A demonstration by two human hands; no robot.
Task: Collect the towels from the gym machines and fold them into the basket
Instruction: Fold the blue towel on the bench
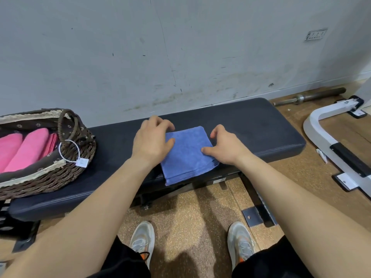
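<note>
Head view: I stand over a dark padded bench (pixel 251 127) set against a scuffed grey wall.
Blue towel (pixel 186 155): folded into a thick square in the middle of the bench, its near edge hanging a little over the front of the pad.
Left hand (pixel 150 141): on the towel's left side, thumb laid on top, fingers curled round the far left corner, gripping it.
Right hand (pixel 226 147): on the towel's right side, thumb pressed onto the cloth, fingers curled down round the right edge.
Basket (pixel 60 177): woven wicker with a brown flowered liner, sitting on the bench's left end, well apart from the blue towel.
Pink towels (pixel 30 149): folded and lying side by side inside the basket.
Tag (pixel 82 162): white, hanging from the basket handle on a loop.
Floor: a barbell (pixel 313 96) lies along the wall; a white machine frame (pixel 321 133) stands to the right.
</note>
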